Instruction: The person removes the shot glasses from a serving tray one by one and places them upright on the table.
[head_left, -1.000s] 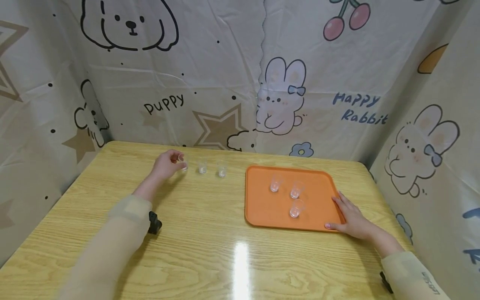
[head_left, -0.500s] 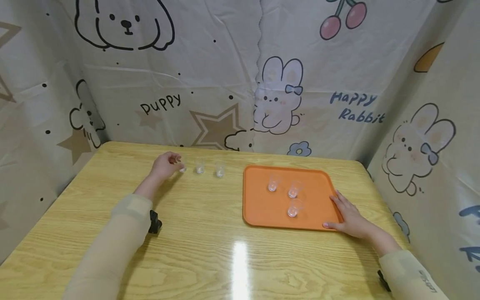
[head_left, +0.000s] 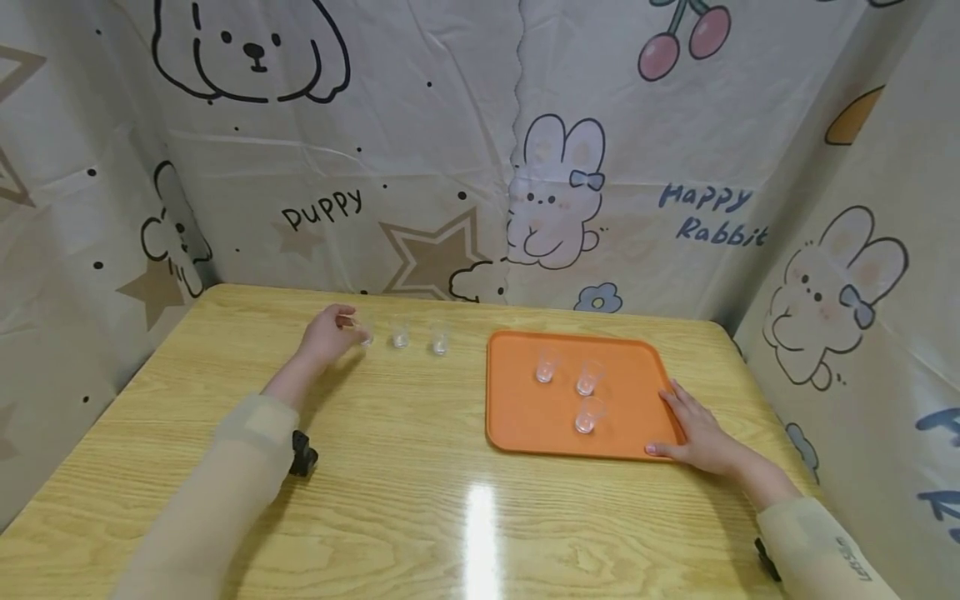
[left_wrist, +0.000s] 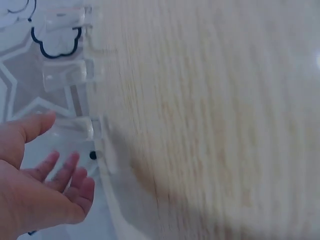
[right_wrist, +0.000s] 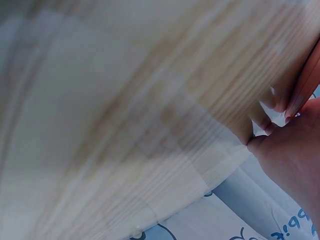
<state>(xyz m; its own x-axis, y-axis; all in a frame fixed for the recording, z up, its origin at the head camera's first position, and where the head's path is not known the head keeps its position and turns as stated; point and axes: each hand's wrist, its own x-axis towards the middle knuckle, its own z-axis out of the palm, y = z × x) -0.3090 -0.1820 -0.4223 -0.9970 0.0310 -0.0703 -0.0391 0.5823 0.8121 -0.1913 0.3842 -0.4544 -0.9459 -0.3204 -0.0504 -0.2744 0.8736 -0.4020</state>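
In the head view my left hand (head_left: 327, 337) is at the back left of the table, beside a small clear cup (head_left: 367, 337). The left wrist view has its thumb and fingers spread apart around that cup (left_wrist: 75, 129), which stands upright. Two more clear cups, one near (head_left: 401, 336) and one farther right (head_left: 439, 342), continue the row. On the right, my right hand (head_left: 699, 435) rests with extended fingers along the right rim of an orange tray (head_left: 517, 425). Three clear cups, a back-left one (head_left: 545, 371), a back-right one (head_left: 587, 382) and a front one (head_left: 587, 418), stand on it.
The wood-grain table (head_left: 390, 500) ends at a patterned cloth (head_left: 420, 150) hanging behind it and along both sides. A bright light reflection (head_left: 481, 542) lies on the front of the tabletop. Dark wrist devices, such as the left one (head_left: 303, 454), sit at both sleeves.
My left hand's fingers have loosened from the leftmost cup, and the hand has drawn slightly to the left. My right hand stays on the tray. The cups stay in place.
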